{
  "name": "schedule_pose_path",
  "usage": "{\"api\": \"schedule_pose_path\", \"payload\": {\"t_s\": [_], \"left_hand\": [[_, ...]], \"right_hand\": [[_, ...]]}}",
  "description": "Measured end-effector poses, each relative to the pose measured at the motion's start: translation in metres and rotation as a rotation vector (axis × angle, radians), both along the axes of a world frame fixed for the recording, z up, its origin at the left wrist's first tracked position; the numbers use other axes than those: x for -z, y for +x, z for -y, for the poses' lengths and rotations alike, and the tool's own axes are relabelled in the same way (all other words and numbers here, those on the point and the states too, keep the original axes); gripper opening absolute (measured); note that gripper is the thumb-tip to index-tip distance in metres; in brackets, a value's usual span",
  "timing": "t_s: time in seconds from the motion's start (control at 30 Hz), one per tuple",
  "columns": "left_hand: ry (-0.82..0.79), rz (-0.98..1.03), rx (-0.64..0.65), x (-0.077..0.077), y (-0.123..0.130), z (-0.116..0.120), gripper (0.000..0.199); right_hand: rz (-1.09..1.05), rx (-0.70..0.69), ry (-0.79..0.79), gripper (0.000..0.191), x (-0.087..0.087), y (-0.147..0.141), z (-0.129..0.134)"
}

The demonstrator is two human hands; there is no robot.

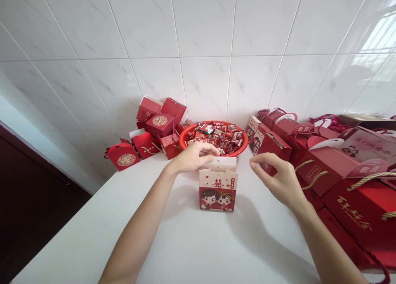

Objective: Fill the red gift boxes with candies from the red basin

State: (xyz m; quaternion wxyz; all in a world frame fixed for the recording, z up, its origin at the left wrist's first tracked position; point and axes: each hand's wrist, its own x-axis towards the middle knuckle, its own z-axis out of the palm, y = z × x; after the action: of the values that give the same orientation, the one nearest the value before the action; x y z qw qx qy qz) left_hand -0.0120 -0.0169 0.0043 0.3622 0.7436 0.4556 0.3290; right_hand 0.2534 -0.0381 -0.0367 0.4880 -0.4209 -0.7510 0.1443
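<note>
A small red and cream paper gift bag (pixel 217 193) stands upright on the white table, its top open. A double-happiness sign and a cartoon couple are printed on its front. My left hand (pixel 195 156) holds the bag's upper left edge, thumb and fingers bent around it; some fingers are partly hidden. To the right of the bag and apart from it, my right hand (pixel 278 178) hovers with thumb and forefinger tips nearly together. Nothing shows between them. Just behind the bag sits a red basin (pixel 183 140) full of red-wrapped sweets (pixel 218 134).
Several red gift boxes (pixel 161 125) are heaped at the back left. Many more, such as a large red box (pixel 355 205) with rope handles, crowd the right side. A printed bag (pixel 258 136) leans there. The tiled wall (pixel 204 86) bounds the white table (pixel 185 251) behind.
</note>
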Motion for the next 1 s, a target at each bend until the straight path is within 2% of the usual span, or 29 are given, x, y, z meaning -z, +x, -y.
{"api": "schedule_pose_path", "payload": {"t_s": [0.1, 0.2, 0.3, 0.43, 0.47, 0.53, 0.63, 0.7, 0.73, 0.77, 0.9, 1.0], "left_hand": [[-0.025, 0.010, 0.043, -0.001, -0.002, 0.000, 0.028], [-0.029, 0.053, 0.037, -0.003, -0.009, -0.002, 0.038], [0.026, 0.041, -0.018, 0.003, -0.014, -0.016, 0.039], [0.126, -0.212, -0.136, 0.018, -0.014, -0.051, 0.027], [0.125, -0.297, -0.135, 0.021, -0.013, -0.060, 0.025], [0.019, -0.465, -0.109, 0.026, -0.009, -0.075, 0.026], [-0.092, -0.591, -0.157, 0.033, -0.002, -0.090, 0.048], [-0.087, -0.606, -0.199, 0.039, 0.001, -0.096, 0.067], [-0.077, -0.614, -0.206, 0.042, 0.002, -0.099, 0.071], [-0.072, -0.630, -0.200, 0.045, 0.003, -0.101, 0.068], [-0.096, -0.683, -0.165, 0.052, 0.002, -0.109, 0.039], [-0.125, -0.706, -0.135, 0.052, 0.003, -0.114, 0.031]], "right_hand": [[-0.088, 0.041, -0.108, 0.021, -0.010, 0.002, -0.023], [-0.195, -0.018, -0.187, 0.024, -0.016, -0.006, -0.047], [-0.222, -0.067, -0.206, 0.024, -0.015, -0.022, -0.075], [-0.219, -0.078, -0.259, 0.020, -0.003, -0.047, -0.112], [-0.226, -0.080, -0.275, 0.018, 0.001, -0.054, -0.120], [-0.246, -0.088, -0.302, 0.014, 0.010, -0.065, -0.134], [-0.244, -0.073, -0.334, 0.009, 0.019, -0.076, -0.147], [-0.213, -0.071, -0.338, 0.009, 0.022, -0.081, -0.154], [-0.192, -0.079, -0.337, 0.008, 0.023, -0.083, -0.158], [-0.170, -0.085, -0.341, 0.008, 0.023, -0.084, -0.161], [-0.043, -0.065, -0.374, 0.006, 0.023, -0.090, -0.171], [0.045, -0.055, -0.396, 0.006, 0.024, -0.092, -0.175]]}}
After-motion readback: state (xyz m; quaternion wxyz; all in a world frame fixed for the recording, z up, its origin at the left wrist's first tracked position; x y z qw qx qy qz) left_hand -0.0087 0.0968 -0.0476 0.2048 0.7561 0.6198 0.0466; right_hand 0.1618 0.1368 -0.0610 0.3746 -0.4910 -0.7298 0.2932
